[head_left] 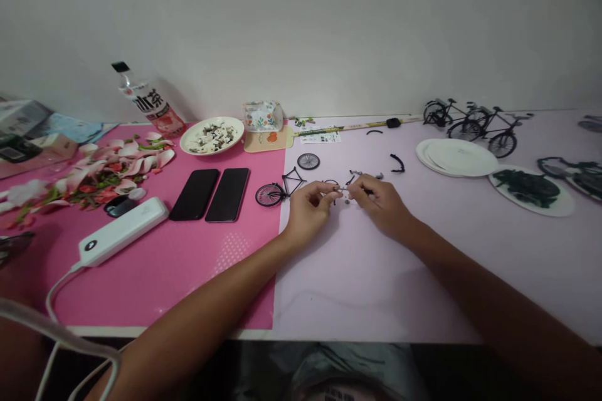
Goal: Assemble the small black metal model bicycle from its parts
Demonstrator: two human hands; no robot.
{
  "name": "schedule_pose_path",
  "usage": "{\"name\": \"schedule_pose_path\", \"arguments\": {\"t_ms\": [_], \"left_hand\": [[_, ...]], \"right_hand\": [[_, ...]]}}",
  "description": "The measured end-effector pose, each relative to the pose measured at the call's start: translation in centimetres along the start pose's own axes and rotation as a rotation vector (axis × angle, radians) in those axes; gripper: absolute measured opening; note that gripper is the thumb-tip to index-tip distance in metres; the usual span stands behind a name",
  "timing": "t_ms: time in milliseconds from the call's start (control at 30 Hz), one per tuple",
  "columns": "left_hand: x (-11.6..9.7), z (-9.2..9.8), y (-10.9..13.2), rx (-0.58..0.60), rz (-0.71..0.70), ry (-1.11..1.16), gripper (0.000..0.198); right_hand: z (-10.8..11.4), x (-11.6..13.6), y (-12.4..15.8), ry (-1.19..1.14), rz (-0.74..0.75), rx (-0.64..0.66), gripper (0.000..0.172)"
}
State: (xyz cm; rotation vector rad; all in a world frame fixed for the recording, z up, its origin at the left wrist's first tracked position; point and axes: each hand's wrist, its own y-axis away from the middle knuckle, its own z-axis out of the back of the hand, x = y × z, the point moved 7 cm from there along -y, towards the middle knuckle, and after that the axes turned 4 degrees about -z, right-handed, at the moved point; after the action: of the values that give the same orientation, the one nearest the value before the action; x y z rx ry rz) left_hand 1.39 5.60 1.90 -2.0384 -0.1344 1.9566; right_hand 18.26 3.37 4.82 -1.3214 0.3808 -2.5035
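Observation:
My left hand [308,208] and my right hand [380,200] meet at the middle of the table, both pinching small black and silver model bicycle parts [342,190] between their fingertips. A partly built black bicycle frame with one wheel [277,190] lies just left of my left hand. A loose wheel [308,161] rests behind it, and a curved black mudguard piece [398,164] lies behind my right hand.
Two black phones [210,194] and a white power bank [123,231] lie on the pink mat at left, by petals [108,172], a bowl [211,135] and a bottle [149,103]. Finished model bicycles [475,119] and white plates [458,156] with dark parts stand at right.

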Motion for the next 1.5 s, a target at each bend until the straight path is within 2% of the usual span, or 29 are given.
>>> {"name": "schedule_pose_path", "arguments": {"t_ms": [100, 233, 400, 500, 633, 833, 1067, 1200, 1500], "left_hand": [[-0.5, 0.6, -0.8, -0.012, 0.016, 0.054, 0.019], [-0.9, 2.3, -2.5, -0.062, 0.028, 0.114, 0.025], [-0.4, 4.3, -3.9, -0.119, 0.02, 0.024, 0.034], [-0.2, 5.0, -4.2, -0.163, 0.025, 0.004, 0.037], [0.0, 5.0, -4.3, -0.171, 0.062, 0.077, 0.039], [0.3, 4.7, -4.2, -0.161, 0.131, 0.171, 0.036], [0.2, 4.5, -3.9, -0.185, 0.208, 0.201, 0.031], [0.3, 4.3, -3.9, -0.179, 0.225, 0.216, 0.02], [0.8, 4.5, -4.0, -0.175, 0.247, 0.234, 0.023]], "right_hand": [[0.0, -0.2, 0.0, -0.01, -0.004, -0.012, 0.05], [-0.4, -0.5, 0.1, 0.019, 0.002, -0.04, 0.041], [-1.5, -0.5, 0.1, 0.115, 0.039, -0.022, 0.021], [-2.2, -0.2, 0.1, 0.179, 0.103, 0.008, 0.021], [-2.8, -0.3, -0.1, 0.223, 0.151, 0.004, 0.027], [-3.6, -1.4, -0.8, 0.368, 0.231, -0.015, 0.017], [-4.5, -2.0, -1.8, 0.393, 0.232, 0.011, 0.016], [-4.8, -2.2, -2.0, 0.389, 0.225, 0.036, 0.013], [-5.7, -1.8, -2.5, 0.423, 0.256, 0.133, 0.012]]}}
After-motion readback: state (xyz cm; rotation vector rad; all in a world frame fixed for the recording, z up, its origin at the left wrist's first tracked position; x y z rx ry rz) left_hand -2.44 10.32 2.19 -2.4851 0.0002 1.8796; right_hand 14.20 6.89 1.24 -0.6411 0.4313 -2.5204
